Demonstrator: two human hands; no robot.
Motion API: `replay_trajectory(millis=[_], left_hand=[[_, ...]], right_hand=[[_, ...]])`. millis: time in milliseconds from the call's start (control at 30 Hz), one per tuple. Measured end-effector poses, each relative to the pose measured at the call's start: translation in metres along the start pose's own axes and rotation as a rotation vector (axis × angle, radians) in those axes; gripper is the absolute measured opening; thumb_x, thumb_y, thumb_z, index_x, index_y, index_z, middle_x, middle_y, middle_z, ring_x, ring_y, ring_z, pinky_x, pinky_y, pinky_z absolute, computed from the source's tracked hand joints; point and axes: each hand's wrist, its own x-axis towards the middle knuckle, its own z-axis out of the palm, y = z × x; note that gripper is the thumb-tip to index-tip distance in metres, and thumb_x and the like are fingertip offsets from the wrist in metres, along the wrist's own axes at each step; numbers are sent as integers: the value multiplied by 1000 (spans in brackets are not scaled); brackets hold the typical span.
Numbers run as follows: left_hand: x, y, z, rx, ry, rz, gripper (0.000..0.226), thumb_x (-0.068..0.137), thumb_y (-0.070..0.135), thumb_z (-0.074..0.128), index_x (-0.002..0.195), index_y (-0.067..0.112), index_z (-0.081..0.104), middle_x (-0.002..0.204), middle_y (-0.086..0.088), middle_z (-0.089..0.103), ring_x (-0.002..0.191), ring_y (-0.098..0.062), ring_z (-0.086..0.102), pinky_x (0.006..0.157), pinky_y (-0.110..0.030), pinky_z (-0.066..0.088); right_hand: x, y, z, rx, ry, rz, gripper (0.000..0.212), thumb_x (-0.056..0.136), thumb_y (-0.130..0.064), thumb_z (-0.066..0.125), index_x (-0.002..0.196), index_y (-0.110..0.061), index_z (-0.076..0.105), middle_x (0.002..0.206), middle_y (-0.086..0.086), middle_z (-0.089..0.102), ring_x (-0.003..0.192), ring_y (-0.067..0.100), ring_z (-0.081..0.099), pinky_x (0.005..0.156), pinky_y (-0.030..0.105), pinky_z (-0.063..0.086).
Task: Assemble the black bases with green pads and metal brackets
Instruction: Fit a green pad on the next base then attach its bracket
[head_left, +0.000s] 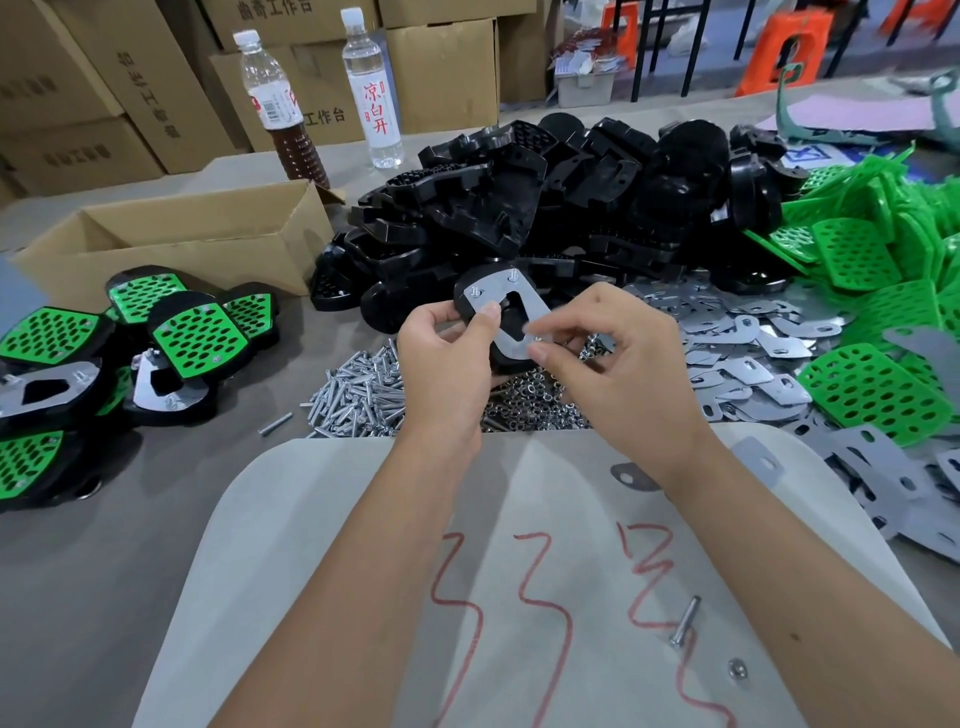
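Reading the labels first: the clear water bottle (370, 88) carries red characters 凉白开, and the cardboard cartons (130, 88) behind it are printed with 工作台. Red scrawl marks the pale sheet (519, 545) under the forearms; I cannot read it. Held above the table's middle, the black base (480, 306) is glossy moulded plastic with a flat, shiny metal bracket (511, 317) lying on it, bolt ends poking through. The left hand (447, 343) grips the base's left edge, thumb pressed on the bracket. The right hand (618, 353) pinches at the bracket's lower end, fingertips blurred. Perforated green pads (872, 291) are heaped at right, loose black bases (545, 197) behind, silvery bolts (363, 389) below, and finished units (192, 332) at left.
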Motion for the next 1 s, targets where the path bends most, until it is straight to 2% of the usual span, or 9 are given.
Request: replay_trajectory(millis=[100,233,400,467,533,600,700,867,1000], left_hand=[[-2,0,1,7,9,0,22,97,15,73,115,6,63,104,-15,77,97,-32,77,83,-51,64],[-3,-1,2,-3,10,-23,23,98,16,73,117,6,64,95,-7,75,85,-20,77,61,-29,60],[-3,3,0,-78,3,-69,27,101,11,68,121,-6,62,100,-19,75,87,-29,78,62,-34,61],[-4,3,1,-102,-2,-70,28,101,10,67,122,-7,61,97,-19,73,81,-27,76,60,-32,61],[-6,4,2,-115,-4,-81,29,102,10,67,123,-9,60,94,-19,71,78,-26,74,58,-30,59],[-6,5,1,-143,4,-100,30,102,9,66,124,-11,60,105,-27,72,82,-28,75,59,-29,59],[-3,6,-1,-192,37,-134,28,102,7,65,124,-10,62,115,-28,73,98,-36,77,63,-36,64],[-1,3,0,-154,25,-139,29,101,11,67,123,-7,63,115,-25,74,105,-39,75,84,-50,65],[1,5,-1,-176,58,-150,27,101,9,67,123,-7,63,116,-24,74,105,-37,75,81,-49,66]], right_hand=[[0,2,0,52,10,79,9,84,-9,86,85,-15,79,83,-3,65,73,17,62,61,46,58],[-1,-2,0,57,38,109,18,80,-16,91,78,-17,73,78,-4,65,71,20,61,61,48,57],[-1,-2,-1,-56,66,45,25,81,-20,91,72,-15,68,74,-1,62,66,16,54,60,33,47],[-2,-4,-1,-66,58,38,19,81,-22,90,84,-18,72,73,-2,58,64,12,48,62,24,42],[-2,-6,0,-68,24,29,18,83,-22,88,98,-21,79,75,2,55,64,10,43,63,22,40],[-2,-6,0,-14,-1,37,6,87,-21,85,89,-17,80,74,5,56,64,12,45,63,24,40],[-2,2,-3,66,83,32,40,96,-22,76,63,-4,61,65,10,55,62,23,48,61,32,39],[-3,-7,-1,139,-53,75,14,100,-20,71,107,-13,81,70,10,62,63,21,51,60,26,42],[-4,0,-5,186,49,76,58,106,-23,62,59,6,44,53,10,32,51,16,27,52,27,25]])
